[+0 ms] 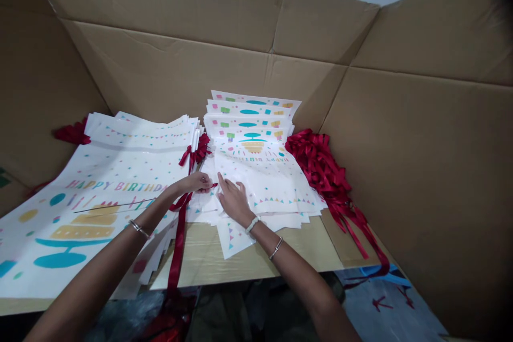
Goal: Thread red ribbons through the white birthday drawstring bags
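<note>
My left hand (199, 182) is closed, fingertips pinched, with a small end of red ribbon (214, 185) showing just beyond them. It sits at the left edge of a stack of white printed birthday bags (260, 176), their upper ends bent up against the cardboard behind. My right hand (234, 197) lies on the top bag with its fingers apart, the index finger close to the ribbon end. A thin dark stick (116, 204) runs leftward from my left forearm over a second pile; whether my hand holds it, I cannot tell.
Another pile of large "Happy Birthday" bags (128, 165) lies on the left. A heap of red ribbons (320, 163) is at the right, with tails hanging down. A long red ribbon (177, 246) drapes over the front table edge. Tall cardboard walls (192, 48) enclose the table (260, 251).
</note>
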Demonstrator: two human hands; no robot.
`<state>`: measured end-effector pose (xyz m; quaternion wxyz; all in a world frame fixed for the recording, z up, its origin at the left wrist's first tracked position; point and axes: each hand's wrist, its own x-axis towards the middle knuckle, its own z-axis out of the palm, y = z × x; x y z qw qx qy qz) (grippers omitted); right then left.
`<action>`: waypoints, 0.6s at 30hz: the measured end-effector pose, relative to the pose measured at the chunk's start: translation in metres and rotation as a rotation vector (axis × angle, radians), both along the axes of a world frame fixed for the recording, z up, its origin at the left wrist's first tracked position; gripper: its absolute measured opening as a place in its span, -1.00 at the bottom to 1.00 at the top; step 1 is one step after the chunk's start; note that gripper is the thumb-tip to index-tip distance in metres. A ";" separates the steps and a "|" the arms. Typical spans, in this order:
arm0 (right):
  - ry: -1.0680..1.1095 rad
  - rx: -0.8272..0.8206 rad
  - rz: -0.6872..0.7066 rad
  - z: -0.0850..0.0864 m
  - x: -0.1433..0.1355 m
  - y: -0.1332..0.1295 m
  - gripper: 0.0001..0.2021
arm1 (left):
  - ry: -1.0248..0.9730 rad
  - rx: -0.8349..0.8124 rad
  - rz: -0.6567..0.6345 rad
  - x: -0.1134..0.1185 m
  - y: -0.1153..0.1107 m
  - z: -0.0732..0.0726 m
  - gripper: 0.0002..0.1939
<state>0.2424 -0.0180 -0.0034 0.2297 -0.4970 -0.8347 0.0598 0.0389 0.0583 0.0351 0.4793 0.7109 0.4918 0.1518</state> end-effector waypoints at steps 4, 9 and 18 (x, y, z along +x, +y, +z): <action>-0.022 -0.010 0.004 -0.002 0.000 -0.002 -0.38 | 0.034 -0.143 0.014 -0.011 0.003 0.005 -0.57; -0.032 -0.017 0.000 -0.004 -0.001 -0.003 -0.41 | 0.101 -0.202 -0.070 -0.051 0.001 0.008 -0.50; -0.040 0.021 -0.010 -0.015 -0.002 0.001 -0.41 | 0.156 -0.300 0.011 -0.146 -0.024 0.023 -0.50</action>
